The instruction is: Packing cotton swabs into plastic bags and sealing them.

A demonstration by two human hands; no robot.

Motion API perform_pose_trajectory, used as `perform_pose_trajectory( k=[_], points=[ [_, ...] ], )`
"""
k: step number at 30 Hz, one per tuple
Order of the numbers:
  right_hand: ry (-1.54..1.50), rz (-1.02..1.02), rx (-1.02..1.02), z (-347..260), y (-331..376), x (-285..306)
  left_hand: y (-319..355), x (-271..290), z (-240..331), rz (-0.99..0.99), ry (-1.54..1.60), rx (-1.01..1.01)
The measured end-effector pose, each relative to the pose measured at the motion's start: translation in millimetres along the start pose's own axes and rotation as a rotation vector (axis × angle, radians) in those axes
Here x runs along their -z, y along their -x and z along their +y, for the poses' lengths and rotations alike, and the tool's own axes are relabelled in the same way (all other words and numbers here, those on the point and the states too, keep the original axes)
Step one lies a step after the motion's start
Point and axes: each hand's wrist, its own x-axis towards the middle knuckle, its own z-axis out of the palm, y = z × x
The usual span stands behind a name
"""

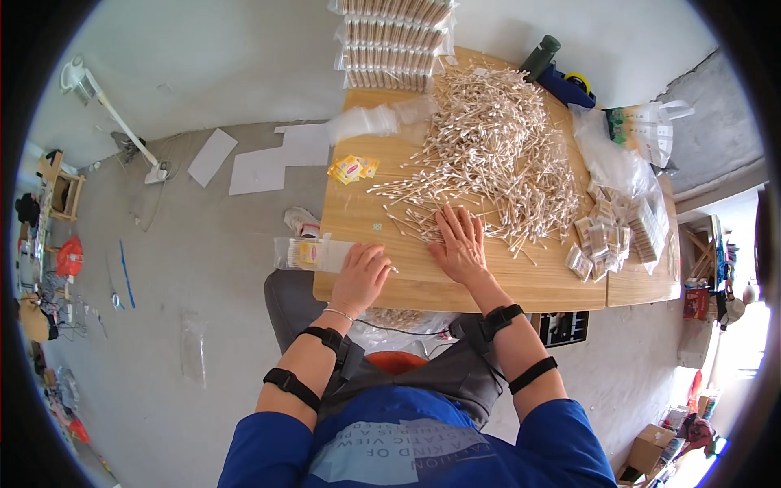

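A big loose heap of cotton swabs (496, 138) with white tips covers the middle of the wooden table (358, 215). My right hand (460, 248) lies palm down with fingers stretched out on the near edge of the heap. Near the table's front left, my left hand (362, 278) is curled; a white swab tip pokes out beside its fingers, and the rest of its hold is hidden. Touching that hand's far left side is a clear plastic sleeve (335, 256). Beyond it, at the table's left edge, sits a clear packet of swabs (305, 254) with a yellow label.
Several yellow labels (351, 168) and stacked clear bags (370, 122) lie at the left. Bagged swab packs (390, 49) are piled at the back. A dark green bottle (541, 57) and blue tape dispenser (565, 85) stand back right. Small swab bundles (602, 244) lie right.
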Motion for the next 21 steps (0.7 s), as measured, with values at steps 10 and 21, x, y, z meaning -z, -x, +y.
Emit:
perform_pose_trajectory(
  k=[10, 21],
  points=[
    [-0.104, 0.01, 0.146, -35.0, -42.8, -7.7, 3.0, -1.2, -0.8, 0.015, 0.006, -0.003],
    [-0.079, 0.018, 0.198, -48.5, -44.9, -22.4, 2.9, -0.7, -3.6, 0.002, 0.024, 0.019]
  ],
)
